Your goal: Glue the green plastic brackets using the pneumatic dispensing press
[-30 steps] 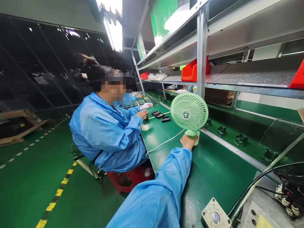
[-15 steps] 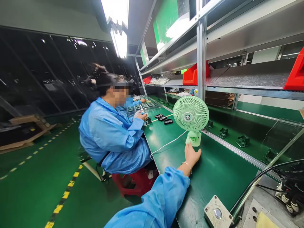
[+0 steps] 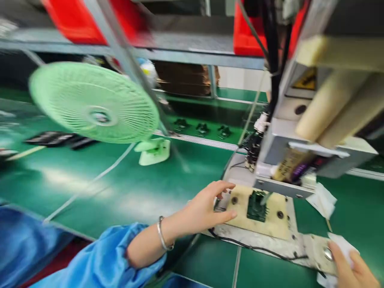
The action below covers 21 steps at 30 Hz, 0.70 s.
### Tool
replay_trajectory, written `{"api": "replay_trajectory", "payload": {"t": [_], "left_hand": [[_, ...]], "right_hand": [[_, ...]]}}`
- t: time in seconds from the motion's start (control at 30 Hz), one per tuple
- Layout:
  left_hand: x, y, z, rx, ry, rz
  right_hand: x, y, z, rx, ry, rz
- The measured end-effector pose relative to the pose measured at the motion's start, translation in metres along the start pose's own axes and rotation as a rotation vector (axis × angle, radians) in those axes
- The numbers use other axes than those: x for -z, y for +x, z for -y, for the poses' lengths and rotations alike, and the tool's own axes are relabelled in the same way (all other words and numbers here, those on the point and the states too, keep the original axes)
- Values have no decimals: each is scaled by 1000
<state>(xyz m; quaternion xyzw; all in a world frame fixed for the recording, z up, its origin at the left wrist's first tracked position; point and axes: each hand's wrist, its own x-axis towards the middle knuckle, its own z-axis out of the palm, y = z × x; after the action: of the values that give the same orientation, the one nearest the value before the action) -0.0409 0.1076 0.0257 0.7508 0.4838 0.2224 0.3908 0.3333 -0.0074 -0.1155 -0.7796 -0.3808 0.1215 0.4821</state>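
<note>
My left hand [image 3: 207, 206] reaches in at the left edge of a press fixture, its thumb and fingers apart with nothing between them. Just right of its fingertips, a small dark green plastic part [image 3: 257, 206] sits on the pale yellow fixture plate [image 3: 240, 224]. My right hand [image 3: 357, 272], partly cut off at the lower right, has thumb and finger spread beside a round metal button [image 3: 328, 253]. White paper or tissue [image 3: 343, 244] shows behind those fingers; whether they touch it I cannot tell. Above the plate hangs the press head [image 3: 279, 186].
A pale green fan [image 3: 99, 104] stands on the green bench at left, its white cord [image 3: 90, 186] crossing the surface. Several dark parts [image 3: 202, 129] line the rear channel. Red bins [image 3: 249, 36] rest on the shelf. Another person's blue sleeve [image 3: 24, 244] shows at lower left.
The view has swung right and down to the press. My left hand has left the fan's base and come to the fixture. My right hand has come into view.
</note>
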Motion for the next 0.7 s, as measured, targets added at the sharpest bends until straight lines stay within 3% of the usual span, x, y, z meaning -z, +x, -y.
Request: {"api": "replay_trajectory", "payload": {"t": [0.13, 0.27, 0.4, 0.53, 0.7], "left_hand": [[-31, 21, -17, -121, 145, 95], [-48, 38, -25, -32, 128, 115], [-50, 48, -29, 79, -118, 101], [-46, 47, -34, 163, -417, 269], [-43, 36, -33, 332, -408, 323]], "right_hand": [[8, -6, 4, -157, 36, 21], [1, -3, 5, -195, 36, 70], [4, -2, 0, -251, 32, 125], [4, -4, 6, -242, 76, 115], [1, -7, 12, -254, 113, 80]]}}
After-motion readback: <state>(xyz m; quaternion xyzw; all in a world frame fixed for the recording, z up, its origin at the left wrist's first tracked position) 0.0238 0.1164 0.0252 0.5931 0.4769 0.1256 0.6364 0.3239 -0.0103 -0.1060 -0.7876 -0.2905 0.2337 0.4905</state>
